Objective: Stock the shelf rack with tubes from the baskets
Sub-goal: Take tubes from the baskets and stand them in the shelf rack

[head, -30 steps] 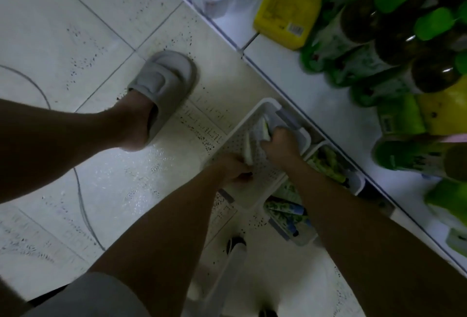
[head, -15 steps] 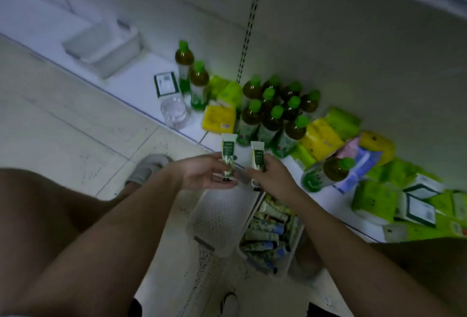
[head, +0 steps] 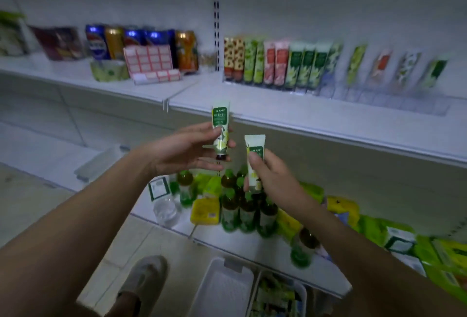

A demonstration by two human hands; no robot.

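Note:
My left hand (head: 188, 148) pinches a green-and-white tube (head: 220, 128) upright, cap down, in front of the middle shelf's edge. My right hand (head: 271, 177) grips a second, similar tube (head: 254, 162) just right of it and slightly lower. On the shelf behind stands a clear divider rack (head: 379, 94) with a row of upright tubes (head: 278, 64); its right slots each hold a single tube set far back. On the floor below are two white baskets: one shows only its mesh bottom (head: 222, 289), the other (head: 302, 291) holds several tubes.
Cans (head: 141, 41) and a pink label sheet (head: 150, 62) sit on the shelf's left half. The bottom shelf carries green-capped bottles (head: 242, 205), yellow and green packs (head: 206, 212) and a glass (head: 166, 210). My slippered foot (head: 145, 276) is on the tiled floor.
Both hands lifted a tube each out of the basket and rose from floor level to the middle shelf's height. The view tilted up from the floor to the shelves.

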